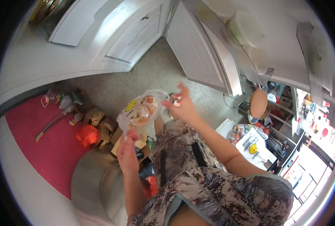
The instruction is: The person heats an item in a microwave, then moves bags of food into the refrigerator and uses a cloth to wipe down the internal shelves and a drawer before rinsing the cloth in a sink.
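A translucent white plastic bag (140,113) with a yellow smiley print hangs before me, orange-brown crumbly food and a crumpled clear wrap inside it. My left hand (128,147) pinches the bag's near edge. At the far right side of the bag is my right hand (180,103), blurred, with its fingers spread beside the opening; whether the thumb touches the plastic I cannot tell. Below the bag stand open cardboard boxes (116,141).
An open fridge door (246,53) with containers on its shelves is at the upper right. White cabinet doors (136,39) stand ahead. To the left lie a red mat (29,135), tongs and a red bag (87,135); a large round metal lid (88,172) is near my left arm.
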Demonstrator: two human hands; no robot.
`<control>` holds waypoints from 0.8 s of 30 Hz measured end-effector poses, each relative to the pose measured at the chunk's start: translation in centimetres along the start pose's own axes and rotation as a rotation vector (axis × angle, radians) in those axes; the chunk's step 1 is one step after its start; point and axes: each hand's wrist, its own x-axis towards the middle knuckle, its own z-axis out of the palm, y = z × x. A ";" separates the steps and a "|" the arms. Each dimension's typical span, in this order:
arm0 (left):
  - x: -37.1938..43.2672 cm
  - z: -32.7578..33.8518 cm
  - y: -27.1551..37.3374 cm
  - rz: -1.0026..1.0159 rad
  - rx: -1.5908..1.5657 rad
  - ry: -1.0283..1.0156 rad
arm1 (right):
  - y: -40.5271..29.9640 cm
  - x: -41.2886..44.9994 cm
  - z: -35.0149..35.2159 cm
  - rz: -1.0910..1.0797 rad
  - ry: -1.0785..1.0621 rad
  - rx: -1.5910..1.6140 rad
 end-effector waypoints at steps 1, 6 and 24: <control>0.4 0.0 -1.1 -0.034 0.001 -0.001 | 1.2 1.7 1.9 0.034 -0.143 -0.013; 6.1 -1.0 -7.6 -0.387 -0.253 0.208 | -0.9 1.2 9.0 -0.335 -0.282 -0.172; 8.6 -3.1 -9.0 -0.328 -0.689 0.250 | -1.1 35.9 22.7 0.388 -0.200 1.191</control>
